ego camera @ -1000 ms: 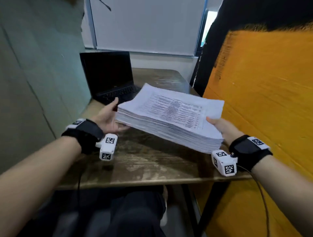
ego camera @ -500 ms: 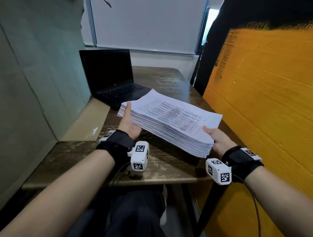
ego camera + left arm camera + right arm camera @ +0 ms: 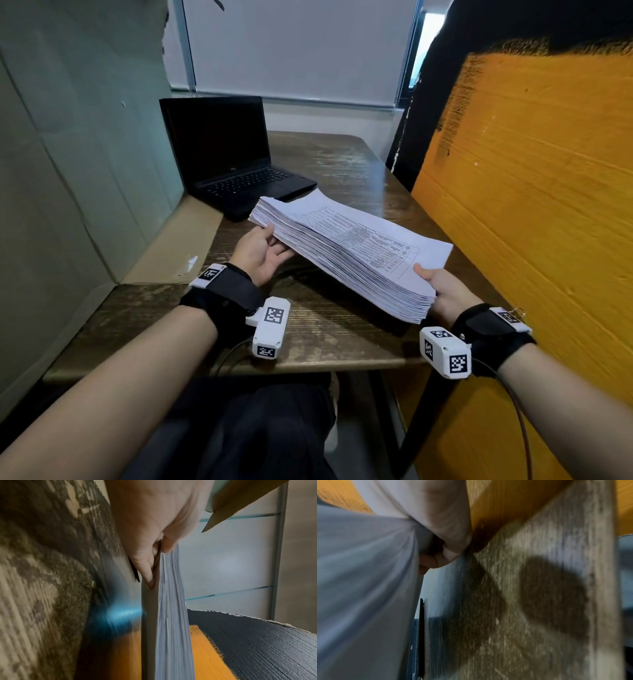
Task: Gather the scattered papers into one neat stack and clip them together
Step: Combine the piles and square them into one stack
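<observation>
Wooden surface: frame centre. Black laptop: open, upper left. Paper stack: thick, tilted, held between the hands above the surface. Left hand: at the stack's left edge, fingers underneath. Right hand: thumb on top at lower right corner, fingers apparently curled beneath; wrist view blurred.

Paper stack above table; laptop behind, left.

Laptop shows what's prob. a Dell logo below the screen; printed table on paper stack too small to read.
</observation>
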`<state>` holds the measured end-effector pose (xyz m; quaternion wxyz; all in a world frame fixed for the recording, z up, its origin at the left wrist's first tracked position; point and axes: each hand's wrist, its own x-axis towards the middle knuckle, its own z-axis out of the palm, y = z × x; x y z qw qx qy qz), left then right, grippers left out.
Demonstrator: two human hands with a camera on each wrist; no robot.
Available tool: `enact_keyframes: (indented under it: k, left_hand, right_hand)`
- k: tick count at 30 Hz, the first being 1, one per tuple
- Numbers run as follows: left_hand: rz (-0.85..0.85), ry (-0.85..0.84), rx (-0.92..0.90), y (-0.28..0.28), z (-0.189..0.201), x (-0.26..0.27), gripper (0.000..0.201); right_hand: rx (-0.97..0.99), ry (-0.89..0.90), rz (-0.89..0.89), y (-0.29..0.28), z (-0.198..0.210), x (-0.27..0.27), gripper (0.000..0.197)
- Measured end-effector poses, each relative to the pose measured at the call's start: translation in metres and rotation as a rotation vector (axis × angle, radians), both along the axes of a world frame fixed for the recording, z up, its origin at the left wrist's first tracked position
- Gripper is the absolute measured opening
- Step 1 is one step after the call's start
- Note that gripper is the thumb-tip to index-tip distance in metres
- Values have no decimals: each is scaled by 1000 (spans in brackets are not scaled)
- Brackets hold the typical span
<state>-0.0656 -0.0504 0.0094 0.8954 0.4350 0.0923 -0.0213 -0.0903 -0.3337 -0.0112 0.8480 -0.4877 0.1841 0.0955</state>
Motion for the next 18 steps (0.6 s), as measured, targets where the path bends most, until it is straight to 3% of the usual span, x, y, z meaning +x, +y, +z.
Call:
enact_keyframes:
  k: [3,7,11,18]
  left_hand:
    - [22,-5,34,1,-2,4,33]
    - [14,16,96,-5,-1,4,27]
    - [35,36,200,-11,2,2,33]
    - [-8,25,201,-14,-4,0,22]
  right_hand:
    - [28,9,-2,1,-3,-1,42]
    - [78,23,-21,-1,-6,0,43]
    - [101,25,-17,-3,-5,-1,42]
    - [96,34,-35,-3,-6,-2,43]
